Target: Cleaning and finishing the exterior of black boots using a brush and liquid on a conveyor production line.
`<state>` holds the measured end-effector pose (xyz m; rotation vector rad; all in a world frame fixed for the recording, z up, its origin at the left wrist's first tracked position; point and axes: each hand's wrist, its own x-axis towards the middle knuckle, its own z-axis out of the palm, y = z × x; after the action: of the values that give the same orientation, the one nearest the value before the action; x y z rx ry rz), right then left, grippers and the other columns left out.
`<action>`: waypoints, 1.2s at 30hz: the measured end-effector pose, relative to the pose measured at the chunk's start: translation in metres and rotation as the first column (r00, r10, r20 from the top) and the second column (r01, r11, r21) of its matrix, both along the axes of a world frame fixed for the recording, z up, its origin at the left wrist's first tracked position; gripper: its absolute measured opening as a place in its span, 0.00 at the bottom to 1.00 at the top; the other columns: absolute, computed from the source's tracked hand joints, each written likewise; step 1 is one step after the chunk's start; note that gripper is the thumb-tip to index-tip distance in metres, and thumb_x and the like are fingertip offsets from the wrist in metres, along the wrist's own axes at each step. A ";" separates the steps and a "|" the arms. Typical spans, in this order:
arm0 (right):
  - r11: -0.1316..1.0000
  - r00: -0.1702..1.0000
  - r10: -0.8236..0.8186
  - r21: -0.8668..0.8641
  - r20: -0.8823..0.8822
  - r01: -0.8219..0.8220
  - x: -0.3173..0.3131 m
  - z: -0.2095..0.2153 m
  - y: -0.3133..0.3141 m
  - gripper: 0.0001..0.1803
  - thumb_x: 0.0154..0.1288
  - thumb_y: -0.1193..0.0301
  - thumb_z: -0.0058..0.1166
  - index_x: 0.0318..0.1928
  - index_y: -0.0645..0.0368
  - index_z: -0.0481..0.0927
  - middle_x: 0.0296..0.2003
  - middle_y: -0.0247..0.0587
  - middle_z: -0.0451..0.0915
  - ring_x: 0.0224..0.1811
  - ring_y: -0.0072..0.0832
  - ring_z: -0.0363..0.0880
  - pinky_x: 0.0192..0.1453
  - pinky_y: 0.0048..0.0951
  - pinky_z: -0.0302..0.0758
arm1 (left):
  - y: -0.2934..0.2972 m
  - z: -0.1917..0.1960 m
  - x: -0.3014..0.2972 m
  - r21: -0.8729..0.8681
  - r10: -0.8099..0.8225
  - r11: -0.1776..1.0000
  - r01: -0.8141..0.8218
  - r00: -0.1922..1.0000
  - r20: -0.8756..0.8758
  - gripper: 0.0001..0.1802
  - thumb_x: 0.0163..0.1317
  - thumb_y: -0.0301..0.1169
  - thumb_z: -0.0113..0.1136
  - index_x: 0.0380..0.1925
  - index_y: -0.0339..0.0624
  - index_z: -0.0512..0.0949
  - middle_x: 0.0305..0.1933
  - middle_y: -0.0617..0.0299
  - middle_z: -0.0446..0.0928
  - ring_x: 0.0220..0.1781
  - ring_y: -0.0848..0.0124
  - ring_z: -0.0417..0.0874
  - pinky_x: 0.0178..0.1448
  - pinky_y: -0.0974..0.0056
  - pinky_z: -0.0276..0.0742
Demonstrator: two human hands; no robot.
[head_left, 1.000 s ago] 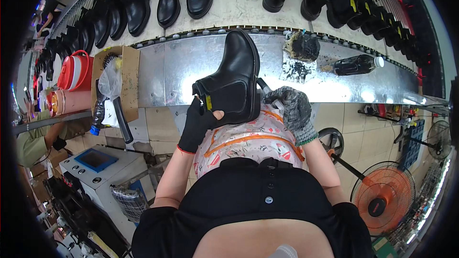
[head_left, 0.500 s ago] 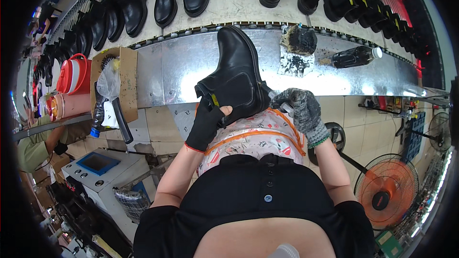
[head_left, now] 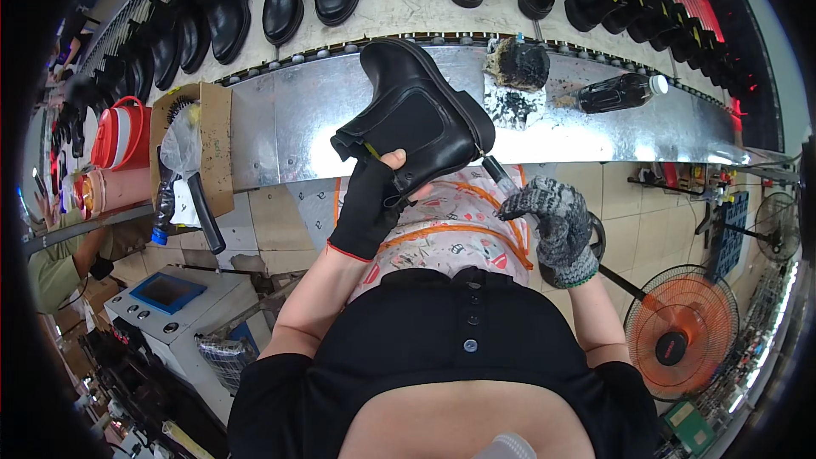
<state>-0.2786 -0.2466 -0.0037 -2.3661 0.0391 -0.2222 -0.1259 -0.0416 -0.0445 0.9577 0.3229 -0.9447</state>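
A black ankle boot [head_left: 416, 110] hangs tilted over the near edge of the metal ledge, its toe up and away from me. My left hand [head_left: 370, 204], in a black fingerless glove, is closed on the boot's open top, thumb on the outside. In a grey knitted glove, my right hand [head_left: 552, 221] pinches a slim pen-like tool [head_left: 500, 174] with a dark front and a clear barrel. The tool's tip is at the boot's sole edge by the heel; whether it touches I cannot tell. Below the boot lies a patterned apron [head_left: 450, 234] with orange trim.
Beyond the metal ledge [head_left: 297, 127], several black boots [head_left: 225, 13] stand on a conveyor. A blackened sponge block [head_left: 520, 64] and a dark bottle with a white cap [head_left: 625, 93] rest on the ledge. At left are a cardboard box [head_left: 217, 144] and red containers; an orange fan [head_left: 680, 331] stands right.
The boot has tipped further left, its heel lifting slightly. My right hand has drawn back and down from the heel, bringing the pen-like tool into clearer view. The whole view has shifted slightly.
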 end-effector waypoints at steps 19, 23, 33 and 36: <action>0.547 0.820 -0.494 0.630 -0.289 0.551 0.043 -0.144 -0.037 0.25 0.61 0.76 0.54 0.58 0.57 0.63 0.27 0.33 0.73 0.20 0.19 0.71 0.20 0.22 0.71 | -0.015 0.000 0.075 -0.249 -0.008 0.969 0.006 1.000 -0.009 0.28 0.61 0.34 0.55 0.56 0.26 0.62 0.52 0.39 0.71 0.50 0.48 0.79 0.51 0.57 0.83; 0.335 0.791 -0.583 0.833 -0.183 0.440 0.048 -0.153 -0.002 0.21 0.61 0.75 0.52 0.54 0.58 0.63 0.26 0.33 0.73 0.21 0.20 0.73 0.19 0.23 0.71 | -0.045 -0.010 0.148 0.010 -0.139 0.990 0.143 0.945 0.295 0.24 0.58 0.36 0.57 0.54 0.42 0.69 0.49 0.53 0.76 0.44 0.60 0.82 0.40 0.60 0.85; 0.246 0.690 -0.653 0.774 -0.312 0.583 0.061 -0.199 -0.002 0.12 0.71 0.57 0.39 0.43 0.49 0.69 0.19 0.31 0.71 0.13 0.24 0.68 0.13 0.26 0.66 | -0.184 -0.086 0.290 0.603 -0.577 0.659 -0.449 0.212 0.789 0.26 0.52 0.46 0.59 0.48 0.43 0.74 0.40 0.46 0.80 0.43 0.53 0.82 0.42 0.55 0.78; -0.398 0.738 -0.502 0.878 -0.450 0.265 0.052 -0.202 -0.014 0.13 0.70 0.57 0.40 0.43 0.50 0.69 0.20 0.32 0.72 0.14 0.24 0.69 0.13 0.26 0.66 | -0.211 -0.071 0.271 0.628 -0.649 0.622 -0.468 0.142 0.748 0.32 0.54 0.46 0.57 0.55 0.38 0.68 0.46 0.37 0.76 0.48 0.54 0.81 0.48 0.58 0.76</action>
<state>-0.2267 -0.2608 -0.2061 -0.4318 0.7748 -0.5009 0.1449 -0.2522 -0.1159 2.3238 -0.6567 0.0625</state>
